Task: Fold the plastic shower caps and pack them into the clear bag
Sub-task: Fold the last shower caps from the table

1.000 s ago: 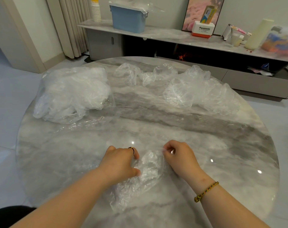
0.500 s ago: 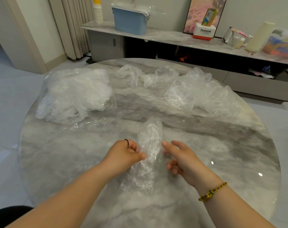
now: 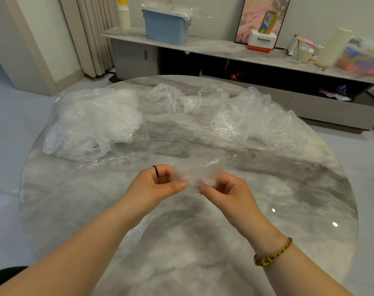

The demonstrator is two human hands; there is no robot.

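Observation:
A small, bunched, clear plastic shower cap (image 3: 197, 175) is held just above the round marble table (image 3: 267, 221), blurred by motion. My left hand (image 3: 158, 184) pinches its left side and my right hand (image 3: 226, 190) pinches its right side. At the back left lies the clear bag (image 3: 92, 122), stuffed with crumpled caps, its open flap spread flat toward the table's middle. Loose unfolded shower caps (image 3: 254, 120) are heaped at the back right, with smaller ones (image 3: 181, 99) along the far edge.
Beyond the table runs a long low shelf (image 3: 213, 47) with a blue lidded bin (image 3: 165, 24), stacked paper cups (image 3: 124, 16), a red-and-white box (image 3: 261, 41) and other clutter. The floor drops away around the table's rim.
The cap was pressed flat on the table, then stood up tall between my hands. Now it is folded into a small bundle and lifted a little farther from me.

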